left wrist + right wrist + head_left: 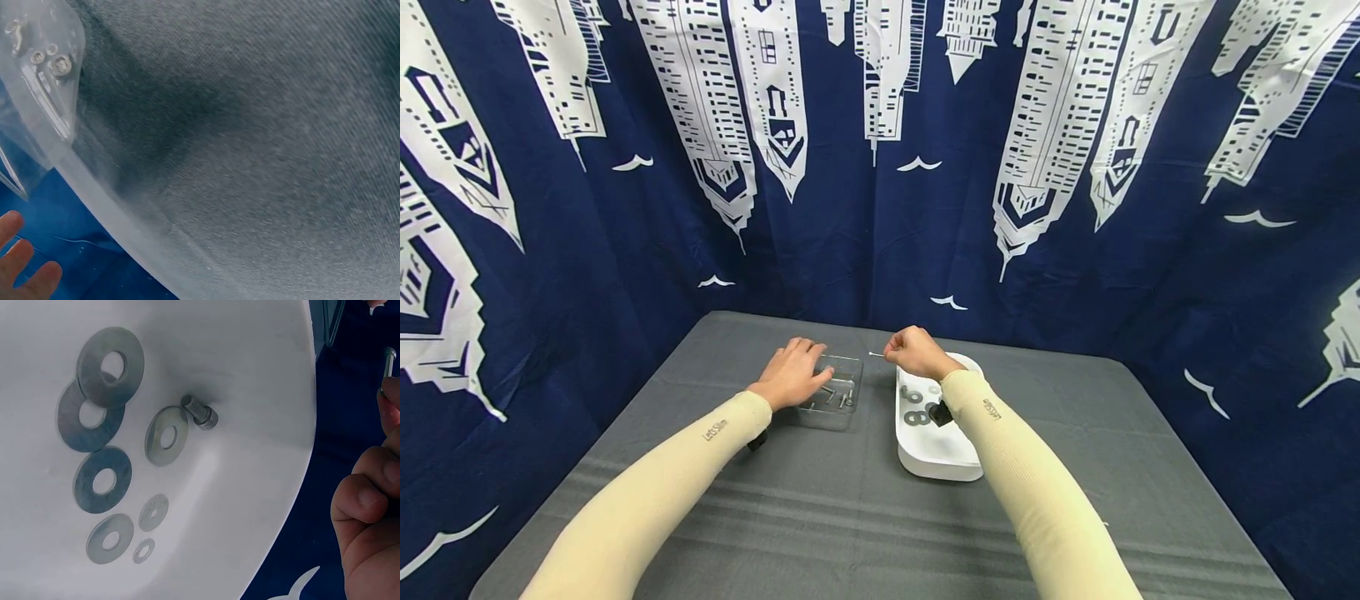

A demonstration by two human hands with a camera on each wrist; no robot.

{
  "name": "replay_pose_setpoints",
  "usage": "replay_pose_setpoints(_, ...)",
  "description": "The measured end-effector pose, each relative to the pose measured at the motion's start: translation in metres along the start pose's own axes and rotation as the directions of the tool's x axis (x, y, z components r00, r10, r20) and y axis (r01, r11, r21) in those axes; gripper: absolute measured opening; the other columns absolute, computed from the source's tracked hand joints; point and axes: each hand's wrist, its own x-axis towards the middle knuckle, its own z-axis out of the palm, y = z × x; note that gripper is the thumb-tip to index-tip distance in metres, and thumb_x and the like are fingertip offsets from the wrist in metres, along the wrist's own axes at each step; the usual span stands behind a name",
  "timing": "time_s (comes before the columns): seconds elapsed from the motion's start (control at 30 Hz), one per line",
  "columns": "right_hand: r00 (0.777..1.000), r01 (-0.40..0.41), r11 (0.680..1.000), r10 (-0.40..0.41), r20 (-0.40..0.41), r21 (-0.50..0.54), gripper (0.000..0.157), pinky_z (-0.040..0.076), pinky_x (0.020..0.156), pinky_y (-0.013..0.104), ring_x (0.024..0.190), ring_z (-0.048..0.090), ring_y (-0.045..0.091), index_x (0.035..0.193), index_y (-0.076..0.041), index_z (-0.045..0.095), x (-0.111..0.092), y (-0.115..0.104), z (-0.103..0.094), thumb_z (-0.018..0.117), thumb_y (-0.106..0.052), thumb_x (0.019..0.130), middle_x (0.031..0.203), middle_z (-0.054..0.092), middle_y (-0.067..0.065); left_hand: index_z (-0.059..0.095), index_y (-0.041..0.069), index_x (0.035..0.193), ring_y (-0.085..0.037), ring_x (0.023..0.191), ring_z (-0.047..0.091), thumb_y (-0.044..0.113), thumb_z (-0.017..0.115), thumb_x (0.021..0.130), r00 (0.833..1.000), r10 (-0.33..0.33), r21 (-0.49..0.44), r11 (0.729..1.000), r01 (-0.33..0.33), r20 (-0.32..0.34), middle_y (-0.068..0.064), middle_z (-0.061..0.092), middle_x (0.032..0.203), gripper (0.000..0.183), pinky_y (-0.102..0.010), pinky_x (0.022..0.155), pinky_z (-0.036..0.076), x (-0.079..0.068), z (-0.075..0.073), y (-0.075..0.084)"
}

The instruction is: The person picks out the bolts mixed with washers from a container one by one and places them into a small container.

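Observation:
My right hand [919,353] pinches a thin metal screw [876,354] above the far left part of a white tray [940,468]. In the right wrist view, the head and threaded end of the screw [390,361] stick out past the fingertips. Flat washers [103,480] of several sizes lie in the tray, beside a short socket-head bolt [200,412]. To the left, my left hand [792,375] is at the left side of a clear plastic box [827,422], its fingers extended. Whether they touch the box, I cannot tell. Screws and small hardware [844,398] lie inside it.
A grey cloth [850,533] covers the table. Behind it hangs a dark blue curtain [872,275] with white building prints. The tray stands just right of the clear box, with a narrow strip of cloth between them.

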Motion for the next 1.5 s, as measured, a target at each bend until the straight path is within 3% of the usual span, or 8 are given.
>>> replay_pose_setpoints(0.8, 1.0, 0.025, 1.0, -0.025, 0.016, -0.009, 0.015, 0.04, 0.063, 0.024, 0.065, 0.049, 0.01, 0.086, -0.004, 0.078, 0.009, -0.014, 0.009, 0.064, -0.011, 0.086, 0.065, 0.059, -0.007, 0.049, 0.008, 0.148, -0.035, 0.142, 0.039, 0.047, 0.051, 0.101, 0.999, -0.026, 0.003, 1.0, 0.025, 0.03, -0.017, 0.051, 0.147, 0.061, -0.057, 0.111, 0.037, -0.006, 0.008, -0.018)
replay_pose_setpoints(1.33, 0.998, 0.026, 1.0, -0.026, 0.059, 0.008, 0.018, 0.04, 0.064, 0.024, 0.064, 0.047, 0.009, 0.089, 0.001, 0.078, 0.02, -0.029, 0.019, 0.064, -0.01, 0.086, 0.062, 0.054, -0.009, 0.048, 0.007, 0.149, -0.036, 0.142, 0.039, 0.045, 0.051, 0.102, 0.998, -0.051, 0.003, 0.999, 0.051, 0.042, -0.018, 0.049, 0.148, 0.061, -0.058, 0.112, 0.036, -0.008, 0.011, -0.017)
replay_pose_setpoints(1.5, 0.998, 0.033, 0.999, -0.032, 0.062, -0.021, 0.015, 0.039, 0.063, 0.022, 0.063, 0.046, 0.008, 0.085, -0.003, 0.078, 0.025, -0.033, 0.023, 0.065, -0.01, 0.085, 0.061, 0.052, -0.011, 0.047, 0.008, 0.149, -0.035, 0.142, 0.039, 0.046, 0.051, 0.102, 0.998, -0.054, -0.004, 0.999, 0.054, 0.041, -0.018, 0.049, 0.148, 0.061, -0.058, 0.112, 0.036, -0.008, 0.011, -0.017)
